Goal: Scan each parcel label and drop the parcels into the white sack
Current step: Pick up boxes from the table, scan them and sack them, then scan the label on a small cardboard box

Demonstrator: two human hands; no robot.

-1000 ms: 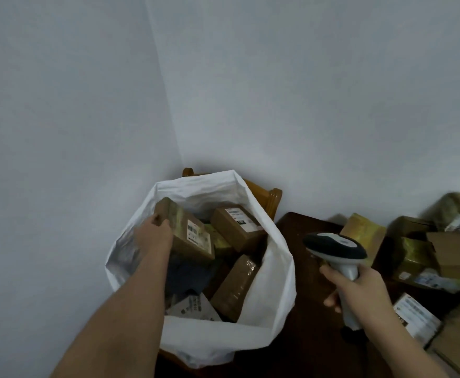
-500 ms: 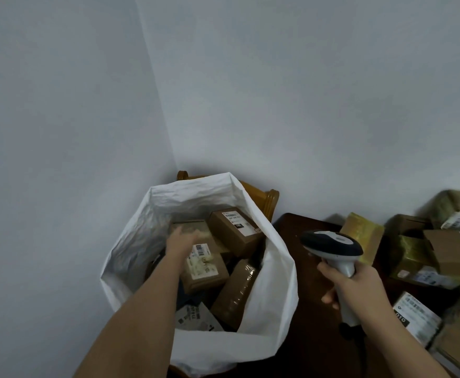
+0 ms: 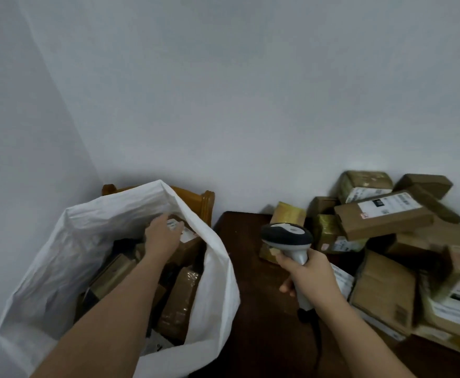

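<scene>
A: Starting at the big white woven sack (image 3: 60, 257): what is the left hand (image 3: 161, 236) doing?

B: It is inside the sack's mouth, fingers spread and relaxed, gripping nothing, just over a brown cardboard parcel with a white label (image 3: 188, 241) (others lie beneath).

A: And right of the sack?

B: The right hand (image 3: 309, 274) is wrapped round the handle of a grey-and-black handheld scanner (image 3: 287, 237). Further right of the sack is a heap of brown cardboard parcels (image 3: 387, 241) on the dark wooden table (image 3: 250, 282).

A: Advice?

B: Lift the hand out without snagging the sack's rim, then take a parcel with its label up.
</scene>
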